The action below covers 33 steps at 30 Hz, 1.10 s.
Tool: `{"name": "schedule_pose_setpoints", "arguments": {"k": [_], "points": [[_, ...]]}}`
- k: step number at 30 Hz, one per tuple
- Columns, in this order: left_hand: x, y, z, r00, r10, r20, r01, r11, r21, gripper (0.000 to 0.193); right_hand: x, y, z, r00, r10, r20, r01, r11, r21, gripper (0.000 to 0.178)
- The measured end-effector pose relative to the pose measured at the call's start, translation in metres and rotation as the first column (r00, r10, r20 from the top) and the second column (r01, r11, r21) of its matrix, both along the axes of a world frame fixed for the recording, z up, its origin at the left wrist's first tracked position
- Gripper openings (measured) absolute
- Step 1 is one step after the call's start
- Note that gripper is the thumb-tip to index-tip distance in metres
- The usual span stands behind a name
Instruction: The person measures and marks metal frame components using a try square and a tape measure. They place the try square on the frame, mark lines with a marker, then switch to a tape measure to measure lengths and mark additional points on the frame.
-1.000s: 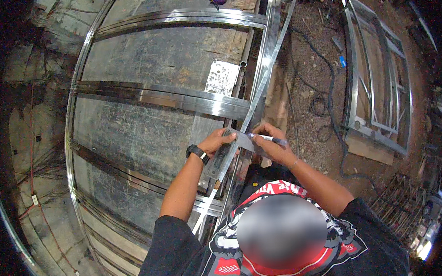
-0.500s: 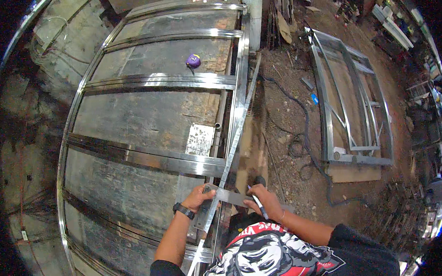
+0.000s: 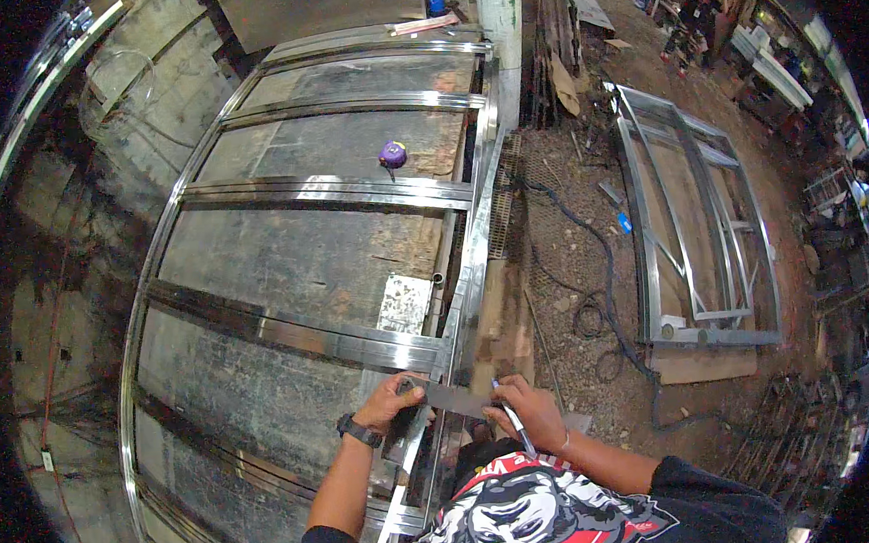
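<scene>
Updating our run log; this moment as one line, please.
left hand: grips flat metal strip | right hand: holds marker, by strip's end | nearby: metal frame

Room between crossbars (image 3: 322, 187) (tape measure (image 3: 392, 155) intrudes)

Left head-worn fisheye, wide view, facing down and forward, left hand (image 3: 387, 406), right hand (image 3: 537, 414) close

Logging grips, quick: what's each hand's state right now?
Left hand: closed, holding one end of a flat grey metal strip.
Right hand: closed, holding a marker; whether it also grips the strip cannot be told.
</scene>
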<state>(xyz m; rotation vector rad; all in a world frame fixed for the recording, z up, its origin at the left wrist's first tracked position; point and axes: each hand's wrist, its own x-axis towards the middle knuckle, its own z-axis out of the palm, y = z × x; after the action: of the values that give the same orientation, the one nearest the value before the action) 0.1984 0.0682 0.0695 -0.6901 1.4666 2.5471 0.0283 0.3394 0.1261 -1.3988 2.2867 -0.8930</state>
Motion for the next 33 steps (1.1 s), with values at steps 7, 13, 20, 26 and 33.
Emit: {"name": "schedule_pose_setpoints", "arguments": {"k": [7,13,20,26,33], "points": [[-0.018,-0.021,-0.016,0.995,0.072,0.068,-0.072,0.997,-0.011,0.047,-0.023,-0.028,-0.006,0.997,0.075,-0.021,-0.073,0.992,0.100,0.044],[-0.021,-0.045,-0.083,0.986,0.085,0.143,-0.083,0.996,-0.022,0.039,-0.038,-0.035,-0.057,0.991,0.089,0.099,-0.093,0.995,0.036,0.045],[-0.012,-0.043,-0.079,0.936,0.231,0.264,-0.296,0.923,0.244,0.065,-0.045,-0.038,-0.069,0.978,0.160,0.136,-0.147,0.985,-0.095,0.039],[0.006,-0.030,-0.093,0.913,0.306,0.269,-0.363,0.911,0.198,0.083,-0.037,-0.025,-0.063,0.965,0.140,0.222,-0.123,0.988,-0.088,0.044],[0.028,-0.001,-0.073,0.791,0.356,0.497,-0.479,0.866,0.142,0.090,-0.035,-0.012,-0.085,0.963,0.116,0.242,-0.123,0.992,0.017,0.044]]}}
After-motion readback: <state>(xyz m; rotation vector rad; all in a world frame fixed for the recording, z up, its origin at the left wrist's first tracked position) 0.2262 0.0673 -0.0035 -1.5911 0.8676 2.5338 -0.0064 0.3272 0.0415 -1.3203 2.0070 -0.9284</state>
